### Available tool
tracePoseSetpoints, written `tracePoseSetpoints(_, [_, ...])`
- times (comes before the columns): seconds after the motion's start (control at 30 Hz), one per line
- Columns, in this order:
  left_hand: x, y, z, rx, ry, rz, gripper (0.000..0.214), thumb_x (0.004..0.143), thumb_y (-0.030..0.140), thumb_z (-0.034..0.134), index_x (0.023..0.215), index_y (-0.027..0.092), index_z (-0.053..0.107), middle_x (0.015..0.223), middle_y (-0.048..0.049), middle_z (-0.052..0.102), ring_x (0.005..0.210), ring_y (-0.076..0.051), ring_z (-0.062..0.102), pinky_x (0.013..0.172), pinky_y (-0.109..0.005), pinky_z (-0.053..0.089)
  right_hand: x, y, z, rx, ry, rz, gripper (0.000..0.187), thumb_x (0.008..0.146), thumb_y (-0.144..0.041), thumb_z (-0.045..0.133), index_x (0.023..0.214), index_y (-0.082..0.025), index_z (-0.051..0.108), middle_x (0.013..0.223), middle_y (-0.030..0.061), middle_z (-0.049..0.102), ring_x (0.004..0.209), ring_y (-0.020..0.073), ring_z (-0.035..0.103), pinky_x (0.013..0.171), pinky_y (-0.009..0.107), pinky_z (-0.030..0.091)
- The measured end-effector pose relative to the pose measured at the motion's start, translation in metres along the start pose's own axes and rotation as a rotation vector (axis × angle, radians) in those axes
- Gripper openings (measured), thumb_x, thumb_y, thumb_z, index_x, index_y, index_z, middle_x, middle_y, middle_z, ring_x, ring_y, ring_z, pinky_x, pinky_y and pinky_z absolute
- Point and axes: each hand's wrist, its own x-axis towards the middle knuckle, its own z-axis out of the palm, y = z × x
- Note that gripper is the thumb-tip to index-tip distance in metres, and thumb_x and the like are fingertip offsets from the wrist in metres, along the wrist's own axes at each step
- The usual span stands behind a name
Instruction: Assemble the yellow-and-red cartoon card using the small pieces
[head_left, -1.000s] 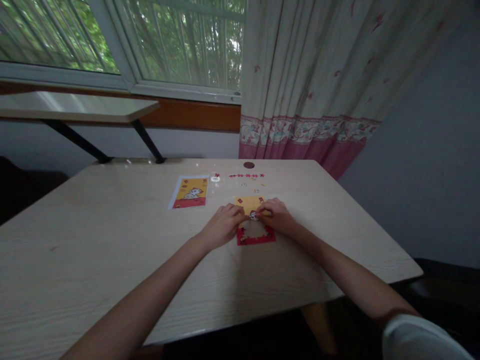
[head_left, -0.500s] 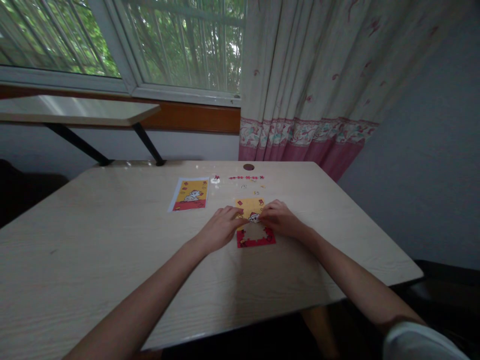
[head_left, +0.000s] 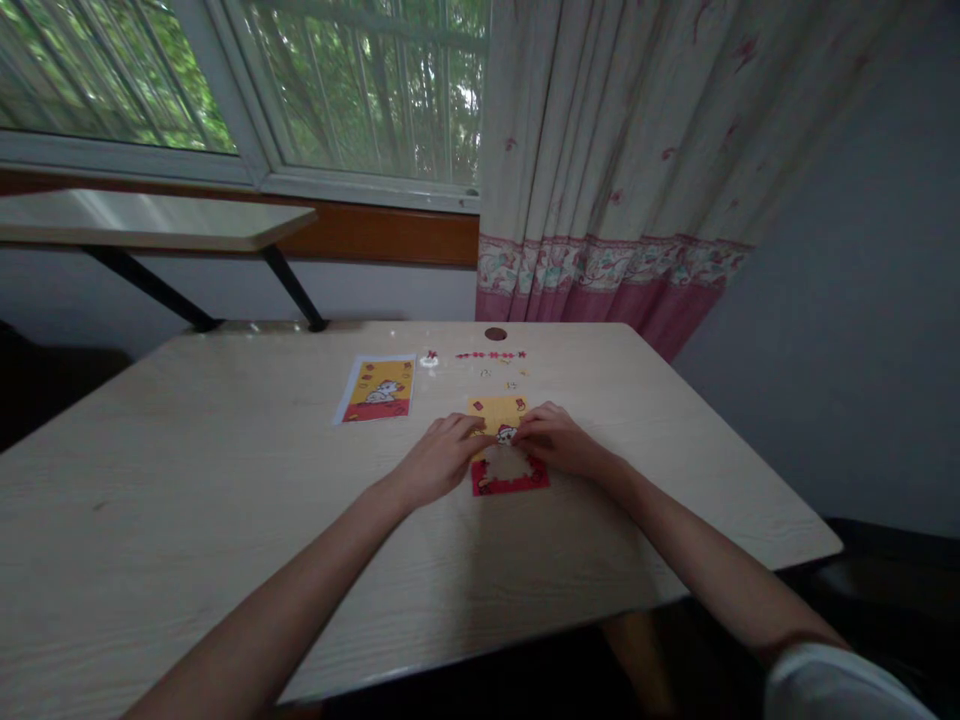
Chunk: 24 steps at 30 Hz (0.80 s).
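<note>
Looking at a flat yellow-and-red rectangular jigsaw on a pale wood-grain table, btwn near and far edges, closer to the right edge than the left. Runs lengthwise approx. from near edge to far edge, AFAICT. Sits btwn a bare left hand and a bare right hand, w/ a small white cartoon animal face right of the left thumb and left of the right fingertips, so abt equally near both. Seeing left fingers bent over the jigsaw's left side, thumb stretched to the face; right fingers bunched at its other side. Can't tell if gripping a pc, too small. Got a ragged gap just nearside of the face, bare wood grain showing thru. Looks like thin card w/ knobbly cuts, prob. light. Toward the far edge, see a row of tiny red notched pcs, plus loose pale pcs closer in. Left of the jigsaw, see a white-bordered yellow-and-red paper print, slightly skewed.
</note>
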Motion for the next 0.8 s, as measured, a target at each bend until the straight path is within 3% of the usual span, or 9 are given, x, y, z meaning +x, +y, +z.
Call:
tracePoseSetpoints(0.1, [-0.003,-0.007,-0.003,0.002,0.050,-0.023,0.043,0.080,0.005,0.042,0.117,0.023,0.054,0.116,-0.0090,0.053,0.108,-0.024,0.045,0.088,-0.042,0.040,0.002,0.006,-0.002,0.025,0.031,0.020,0.013,0.082,-0.027,0.059,0.091,-0.021,0.067,0.092,0.0050,0.066,0.088,0.0169,0.056,0.082,0.033,0.040])
tracePoseSetpoints(0.23, [-0.005,-0.015,-0.007,0.008,0.083,-0.042,0.034,0.083,0.008,0.042,0.109,0.021,0.058,0.109,-0.0091,0.056,0.103,-0.024,0.047,0.085,-0.042,0.041,0.012,0.029,-0.012,-0.029,0.062,0.201,0.017,0.082,-0.026,0.057,0.096,-0.020,0.066,0.096,0.0059,0.067,0.091,0.0184,0.057,0.084,0.034,0.041])
tracePoseSetpoints(0.37, [-0.007,-0.018,-0.008,0.031,0.092,-0.041,0.031,0.082,0.008,0.043,0.105,0.021,0.060,0.107,-0.0086,0.056,0.102,-0.023,0.048,0.084,-0.042,0.042,0.024,0.058,-0.019,-0.125,0.016,0.368,0.027,0.082,-0.023,0.055,0.107,-0.019,0.063,0.106,0.0081,0.064,0.098,0.0197,0.056,0.088,0.035,0.040])
tracePoseSetpoints(0.53, [-0.008,-0.020,-0.006,0.066,0.075,-0.038,0.031,0.082,0.008,0.044,0.106,0.020,0.059,0.107,-0.0090,0.056,0.102,-0.023,0.048,0.084,-0.041,0.042,0.041,0.075,-0.014,-0.284,-0.061,0.457,0.037,0.088,-0.025,0.046,0.124,-0.023,0.054,0.111,0.0091,0.059,0.100,0.0220,0.052,0.087,0.035,0.039])
tracePoseSetpoints(0.67, [-0.009,-0.020,-0.006,0.049,0.077,-0.033,0.031,0.083,0.009,0.042,0.106,0.020,0.059,0.106,-0.0090,0.056,0.100,-0.023,0.049,0.083,-0.041,0.042,0.051,0.075,-0.008,-0.360,-0.061,0.514,0.035,0.088,-0.031,0.045,0.122,-0.027,0.056,0.109,0.0094,0.058,0.097,0.0233,0.051,0.084,0.035,0.038])
tracePoseSetpoints(0.8, [-0.008,-0.019,-0.007,0.040,0.066,-0.037,0.031,0.083,0.008,0.042,0.106,0.019,0.059,0.105,-0.0090,0.057,0.099,-0.023,0.049,0.082,-0.040,0.042,0.050,0.078,-0.007,-0.314,-0.028,0.508,0.026,0.085,-0.031,0.051,0.106,-0.022,0.064,0.103,0.0084,0.060,0.095,0.0202,0.052,0.084,0.032,0.038])
